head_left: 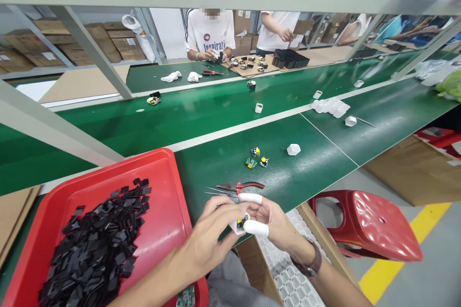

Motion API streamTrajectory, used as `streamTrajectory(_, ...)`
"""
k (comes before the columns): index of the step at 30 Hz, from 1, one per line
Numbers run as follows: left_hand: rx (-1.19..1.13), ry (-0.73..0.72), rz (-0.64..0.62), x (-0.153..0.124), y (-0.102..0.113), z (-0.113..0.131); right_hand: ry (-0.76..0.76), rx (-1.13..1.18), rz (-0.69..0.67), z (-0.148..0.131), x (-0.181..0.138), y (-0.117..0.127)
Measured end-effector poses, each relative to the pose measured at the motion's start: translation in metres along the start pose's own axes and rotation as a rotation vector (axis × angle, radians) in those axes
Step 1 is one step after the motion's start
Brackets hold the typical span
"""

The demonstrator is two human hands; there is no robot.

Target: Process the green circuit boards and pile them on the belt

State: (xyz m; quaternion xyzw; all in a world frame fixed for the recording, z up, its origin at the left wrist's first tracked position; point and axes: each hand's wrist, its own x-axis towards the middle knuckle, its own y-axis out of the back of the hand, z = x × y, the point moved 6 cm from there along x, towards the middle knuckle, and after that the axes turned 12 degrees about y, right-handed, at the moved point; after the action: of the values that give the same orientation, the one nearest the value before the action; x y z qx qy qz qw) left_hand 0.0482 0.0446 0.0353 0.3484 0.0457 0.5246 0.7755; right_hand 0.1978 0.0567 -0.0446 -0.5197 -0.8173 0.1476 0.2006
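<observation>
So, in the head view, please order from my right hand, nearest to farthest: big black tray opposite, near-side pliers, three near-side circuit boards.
1. Pliers, ahead, slightly left
2. Three circuit boards, farther ahead
3. Black tray, across the belt

The fingers partly hide the white housing, while the bottom edge cuts off the red tray
</observation>
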Motion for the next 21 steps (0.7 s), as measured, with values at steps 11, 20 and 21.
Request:
streamTrajectory(11,0.339,-0.074,-0.058,-0.006,-0.019,-0.031,0.325,-0.908,0.321,-0.048,0.007,0.090)
streamTrajectory(20,-0.364,0.456,-0.253,0.027,-0.025,-0.067,0.557,-1.525,0.427,-0.098,0.053,0.218)
streamTrajectory(21,-0.437,0.526,-0.232,0.034,-0.018,-0.075,0.558,-1.514,0.412,-0.096,0.057,0.224)
